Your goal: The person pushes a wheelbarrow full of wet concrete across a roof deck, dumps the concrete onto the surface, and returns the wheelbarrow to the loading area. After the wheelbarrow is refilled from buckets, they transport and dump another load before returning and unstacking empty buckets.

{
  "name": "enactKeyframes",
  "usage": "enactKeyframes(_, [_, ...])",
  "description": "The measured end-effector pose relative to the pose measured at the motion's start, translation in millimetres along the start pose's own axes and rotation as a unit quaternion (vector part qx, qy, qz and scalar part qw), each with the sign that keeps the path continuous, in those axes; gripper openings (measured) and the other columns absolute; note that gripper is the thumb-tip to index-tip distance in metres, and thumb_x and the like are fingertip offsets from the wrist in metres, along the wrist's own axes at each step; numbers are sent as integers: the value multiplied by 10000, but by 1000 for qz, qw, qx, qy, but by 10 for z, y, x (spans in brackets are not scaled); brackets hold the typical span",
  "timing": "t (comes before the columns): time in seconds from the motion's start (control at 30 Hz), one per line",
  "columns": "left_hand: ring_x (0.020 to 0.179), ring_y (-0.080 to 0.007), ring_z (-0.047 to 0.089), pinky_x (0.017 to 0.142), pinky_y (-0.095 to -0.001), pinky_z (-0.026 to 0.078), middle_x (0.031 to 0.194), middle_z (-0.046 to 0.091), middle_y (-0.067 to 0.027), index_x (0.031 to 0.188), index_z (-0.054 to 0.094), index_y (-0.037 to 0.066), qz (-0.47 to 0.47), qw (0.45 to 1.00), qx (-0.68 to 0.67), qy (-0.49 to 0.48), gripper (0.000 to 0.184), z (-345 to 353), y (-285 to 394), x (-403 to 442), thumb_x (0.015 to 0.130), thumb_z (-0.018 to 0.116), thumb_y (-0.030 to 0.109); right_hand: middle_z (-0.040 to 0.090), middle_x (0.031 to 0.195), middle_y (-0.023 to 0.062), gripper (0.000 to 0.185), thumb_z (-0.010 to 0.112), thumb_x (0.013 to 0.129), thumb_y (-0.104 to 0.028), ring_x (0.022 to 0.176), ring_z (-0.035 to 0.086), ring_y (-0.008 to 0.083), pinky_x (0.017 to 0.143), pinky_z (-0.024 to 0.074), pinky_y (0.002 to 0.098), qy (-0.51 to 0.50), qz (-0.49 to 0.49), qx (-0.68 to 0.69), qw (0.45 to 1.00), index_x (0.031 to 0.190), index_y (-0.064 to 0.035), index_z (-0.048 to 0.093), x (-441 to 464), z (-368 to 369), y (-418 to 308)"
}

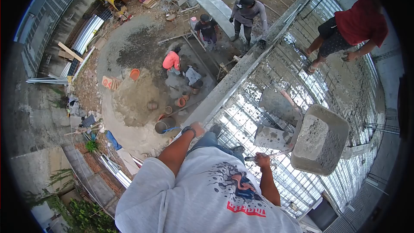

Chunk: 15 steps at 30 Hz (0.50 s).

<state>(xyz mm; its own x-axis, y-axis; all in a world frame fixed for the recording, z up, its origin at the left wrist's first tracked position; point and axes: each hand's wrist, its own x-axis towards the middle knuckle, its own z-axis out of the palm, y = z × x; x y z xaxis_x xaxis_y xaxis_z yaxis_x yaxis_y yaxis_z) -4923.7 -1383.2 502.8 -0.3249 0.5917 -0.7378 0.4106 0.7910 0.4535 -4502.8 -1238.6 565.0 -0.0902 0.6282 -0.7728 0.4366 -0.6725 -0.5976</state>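
My right hand point(261, 159) is wrapped round one handle of a wheelbarrow, close to its dark green grip point(249, 159). The wheelbarrow point(321, 140) is tipped on the rebar deck, its grey tray coated with cement and a little residue inside. Its other handle point(290, 98) points away from me with no hand on it. My left hand point(197, 129), below a dark wristband point(188, 129), is near the concrete beam's edge with its fingers curled in; whatever is inside them, if anything, is hidden.
A rebar grid over shiny metal decking point(241, 116) carries patches of wet concrete. A person in a red shirt point(360, 21) stands on it. Beyond the concrete beam point(233, 86) is a drop to lower ground, where several people work near a sand pile point(138, 97), buckets point(180, 102) and a drum point(165, 125).
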Motion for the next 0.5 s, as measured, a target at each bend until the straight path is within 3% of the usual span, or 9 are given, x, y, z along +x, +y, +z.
enactKeyframes(0.3, [971, -356, 611, 828, -399, 496, 1016, 644, -192, 962, 673, 79, 41, 999, -1, 34, 343, -33, 79, -33, 690, 608, 279, 584, 696, 33, 131, 632, 858, -148, 553, 544, 114, 407, 355, 230, -13, 4, -13, 1000, 901, -26, 609, -33, -16, -25])
enactKeyframes(0.5, [1007, -349, 601, 865, -391, 483, 1060, 636, -184, 1011, 664, 80, 40, 998, 20, 33, 378, -49, 95, -48, 704, 600, 292, 592, 721, 37, 169, 635, 857, -172, 567, 555, 123, 420, 368, 242, -3, 21, -6, 1000, 928, -22, 600, -32, 1, -2])
